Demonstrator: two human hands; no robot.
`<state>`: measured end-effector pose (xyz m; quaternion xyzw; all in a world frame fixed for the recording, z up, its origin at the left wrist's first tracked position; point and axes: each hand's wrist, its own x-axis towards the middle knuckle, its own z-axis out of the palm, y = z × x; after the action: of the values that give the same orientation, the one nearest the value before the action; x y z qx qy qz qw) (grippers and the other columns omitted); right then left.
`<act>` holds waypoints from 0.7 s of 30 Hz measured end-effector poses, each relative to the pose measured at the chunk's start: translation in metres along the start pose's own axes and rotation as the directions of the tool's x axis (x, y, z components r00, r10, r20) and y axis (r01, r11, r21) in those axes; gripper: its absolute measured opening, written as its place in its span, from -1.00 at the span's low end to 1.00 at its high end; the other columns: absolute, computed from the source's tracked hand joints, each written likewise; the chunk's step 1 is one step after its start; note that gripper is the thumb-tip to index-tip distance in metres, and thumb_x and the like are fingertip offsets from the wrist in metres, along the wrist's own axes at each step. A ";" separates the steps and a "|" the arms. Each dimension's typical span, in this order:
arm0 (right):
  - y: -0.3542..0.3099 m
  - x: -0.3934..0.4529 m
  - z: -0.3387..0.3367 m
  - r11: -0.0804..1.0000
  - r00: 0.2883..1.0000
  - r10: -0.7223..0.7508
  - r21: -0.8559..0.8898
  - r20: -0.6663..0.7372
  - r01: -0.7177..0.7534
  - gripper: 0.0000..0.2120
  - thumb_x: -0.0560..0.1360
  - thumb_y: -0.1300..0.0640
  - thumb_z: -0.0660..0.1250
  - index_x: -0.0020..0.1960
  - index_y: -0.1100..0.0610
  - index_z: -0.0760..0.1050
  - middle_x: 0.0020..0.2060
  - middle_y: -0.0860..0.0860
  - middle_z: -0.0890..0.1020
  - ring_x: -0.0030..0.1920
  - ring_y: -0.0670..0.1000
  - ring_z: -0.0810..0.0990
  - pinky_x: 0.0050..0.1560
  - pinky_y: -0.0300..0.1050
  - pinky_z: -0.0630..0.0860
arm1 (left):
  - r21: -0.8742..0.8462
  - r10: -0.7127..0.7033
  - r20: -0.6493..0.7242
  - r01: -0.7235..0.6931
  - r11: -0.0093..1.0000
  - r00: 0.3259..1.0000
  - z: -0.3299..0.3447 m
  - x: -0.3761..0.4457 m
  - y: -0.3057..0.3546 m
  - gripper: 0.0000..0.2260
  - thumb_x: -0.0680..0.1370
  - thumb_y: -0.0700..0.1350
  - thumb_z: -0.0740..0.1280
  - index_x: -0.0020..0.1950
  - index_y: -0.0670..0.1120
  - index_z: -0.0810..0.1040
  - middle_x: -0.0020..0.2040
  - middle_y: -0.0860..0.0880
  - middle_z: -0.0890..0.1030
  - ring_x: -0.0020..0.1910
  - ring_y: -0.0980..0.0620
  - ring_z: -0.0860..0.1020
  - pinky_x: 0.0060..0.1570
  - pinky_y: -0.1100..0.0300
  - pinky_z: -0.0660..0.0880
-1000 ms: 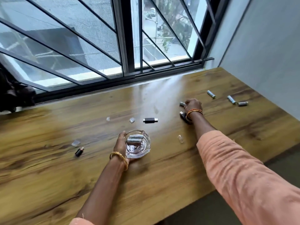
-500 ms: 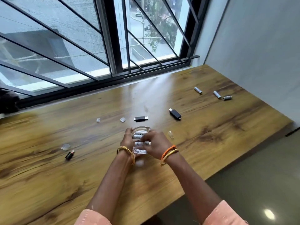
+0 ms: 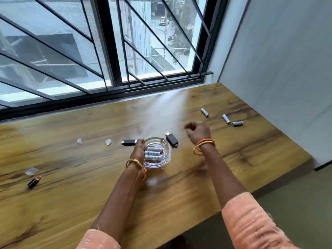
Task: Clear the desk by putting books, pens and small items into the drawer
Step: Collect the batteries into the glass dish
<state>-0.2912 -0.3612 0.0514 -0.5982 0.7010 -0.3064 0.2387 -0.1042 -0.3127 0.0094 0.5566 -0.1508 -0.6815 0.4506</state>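
3 batteries in left hand's glass dish.

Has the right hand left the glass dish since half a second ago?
Yes. The right hand has moved off the glass dish, out past the black USB stick toward the loose batteries.

Black-framed window with diagonal black bars across top, 10 to 1 o'clock. Through glass: grey rooftops, street, parked car, tree foliage, all blurred. Black sill rail runs along window base, touching far desk edge. Plain grey wall at 2 to 3 o'clock, meeting window frame at corner. Grey-green floor at 4 to 5 o'clock, below desk's right edge.
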 end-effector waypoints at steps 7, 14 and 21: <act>0.065 0.122 -0.025 0.985 0.993 0.083 -0.144 -0.086 -0.095 -0.65 0.48 0.19 0.32 0.22 0.31 0.50 0.17 0.30 0.54 0.26 0.24 0.44 0.25 -0.04 0.32 | -0.053 0.023 0.029 -0.022 0.998 0.999 0.071 0.031 -0.008 -0.46 0.59 0.07 0.03 -0.25 -0.31 0.58 -0.44 -0.17 0.63 -0.57 -0.08 0.58 -0.50 0.19 0.55; 0.092 0.160 -0.003 0.977 0.995 0.079 -0.192 -0.067 -0.091 -0.73 0.51 0.14 0.28 0.13 0.25 0.56 0.13 0.28 0.53 0.22 0.24 0.43 0.24 -0.07 0.30 | -0.081 0.046 -0.058 -0.051 0.995 0.997 0.098 0.047 -0.014 -0.47 0.57 0.09 0.07 -0.28 -0.24 0.63 -0.43 -0.17 0.63 -0.50 -0.09 0.59 -0.28 0.09 0.55; 0.063 0.094 -0.042 0.942 0.987 -0.083 0.334 0.135 0.034 -0.81 0.41 0.16 0.47 -0.02 0.24 0.65 -0.19 0.00 0.63 -0.19 -0.09 0.57 -0.11 -0.28 0.45 | -0.085 -0.025 -0.156 0.012 0.996 0.987 0.119 0.044 -0.012 -0.49 0.54 0.13 0.13 0.22 -0.25 0.52 -0.16 -0.24 0.62 -0.33 -0.16 0.60 -0.34 0.03 0.60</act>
<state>-0.3806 -0.4421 0.0387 -0.5913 0.6019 -0.3814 0.3776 -0.2149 -0.3757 0.0129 0.5908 -0.0811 -0.6452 0.4776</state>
